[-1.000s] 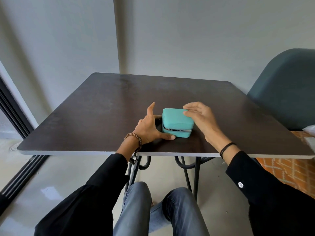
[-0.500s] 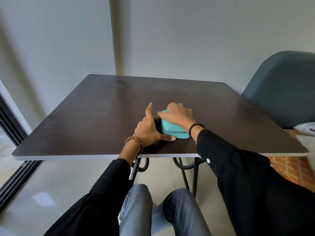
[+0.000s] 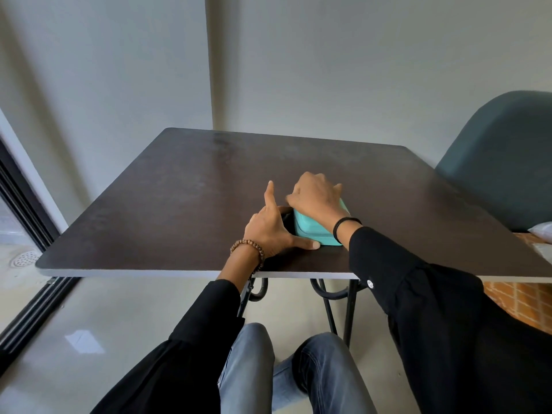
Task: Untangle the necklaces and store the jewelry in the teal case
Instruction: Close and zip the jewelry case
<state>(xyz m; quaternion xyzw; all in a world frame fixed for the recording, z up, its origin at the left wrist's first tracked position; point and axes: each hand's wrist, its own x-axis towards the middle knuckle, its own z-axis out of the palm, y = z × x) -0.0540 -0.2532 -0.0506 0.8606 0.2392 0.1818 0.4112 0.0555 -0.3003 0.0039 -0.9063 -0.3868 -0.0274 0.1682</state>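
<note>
From my end of the feed, the right hand (image 3: pixel 316 195) lies over the top of the teal case (image 3: pixel 310 233). Its fingers are curled down over the far left edge of the lid, so it has the case in its grasp. A black band (image 3: pixel 345 224) circles that wrist, just above a black sleeve (image 3: pixel 418 288).

The left hand (image 3: pixel 267 231) braces the case from the left and is relaxed rather than clenched. Its thumb (image 3: pixel 304 244) lies straight along the case's near bottom edge, touching it, and the forefinger (image 3: pixel 270 195) stands straight up, clear of everything. I cannot see its other fingers behind the palm. A brown beaded bracelet (image 3: pixel 249 248) sits on that wrist.

The case rests flat on the dark brown table (image 3: pixel 179 189), near the front edge and a little right of centre. I can see its zip line on the near side, but the hands hide too much for me to tell whether it is fully closed.

A grey-green chair (image 3: pixel 501 162) stands just beyond the table's right side. Blue jeans (image 3: pixel 251 369) show below the table edge, and a round floor drain (image 3: pixel 25 258) sits at the far left.
</note>
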